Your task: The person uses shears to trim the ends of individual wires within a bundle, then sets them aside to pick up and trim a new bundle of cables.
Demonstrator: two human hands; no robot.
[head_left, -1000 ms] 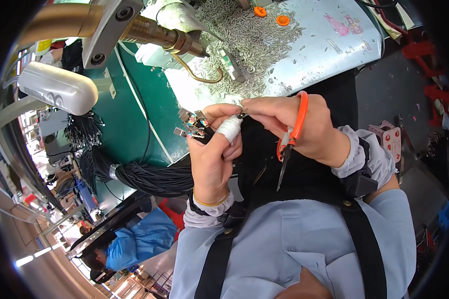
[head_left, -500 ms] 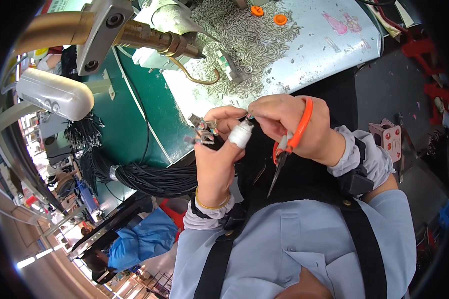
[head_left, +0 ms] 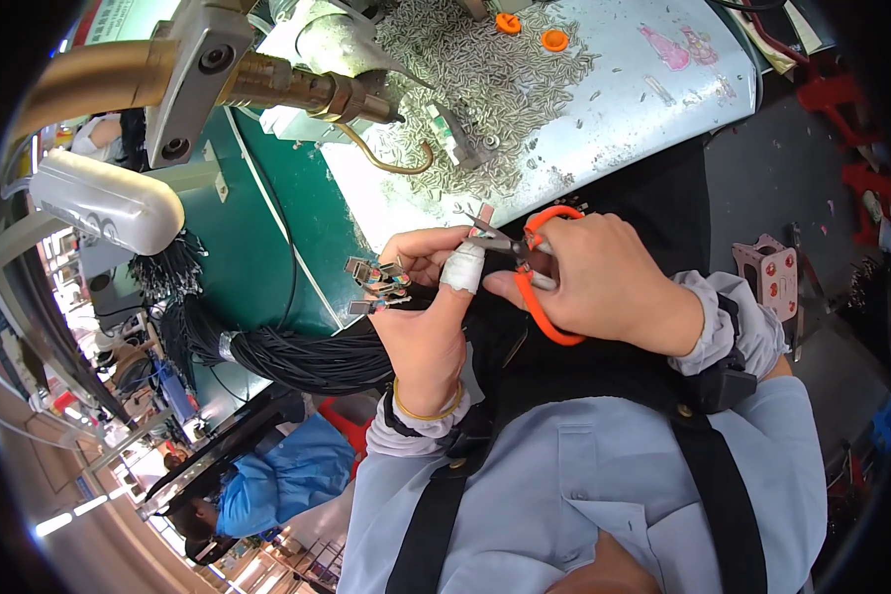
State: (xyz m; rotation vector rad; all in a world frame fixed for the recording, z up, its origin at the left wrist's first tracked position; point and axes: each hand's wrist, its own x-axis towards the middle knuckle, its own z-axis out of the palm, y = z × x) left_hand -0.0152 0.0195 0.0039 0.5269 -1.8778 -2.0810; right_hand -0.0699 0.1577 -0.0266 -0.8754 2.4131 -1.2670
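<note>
My left hand [head_left: 421,342] is closed, with several small metal connectors on cable ends [head_left: 378,283] sticking out behind its fingers. White tape [head_left: 462,267] wraps its thumb. Thumb and forefinger pinch one small piece with a coppery tip [head_left: 484,215] pointing away from me. Orange-handled scissors [head_left: 520,253] are in my right hand [head_left: 614,282], its fingers at the handle loops. Their parted blades reach left to that pinched piece; whether they touch it I cannot tell.
A pale worktop [head_left: 653,109] carries a heap of small metal pieces [head_left: 485,69] and two orange caps [head_left: 554,41]. A brass-coloured machine arm [head_left: 297,84] and a white lamp [head_left: 109,203] stand at the left. Black cables [head_left: 307,354] lie bundled beside my left wrist. A person in blue [head_left: 287,475] sits lower left.
My right hand has turned the scissors from hanging point-down to blades pointing left at my left fingertips. Its fingertips have left the pinched piece. The left hand has shifted slightly left.
</note>
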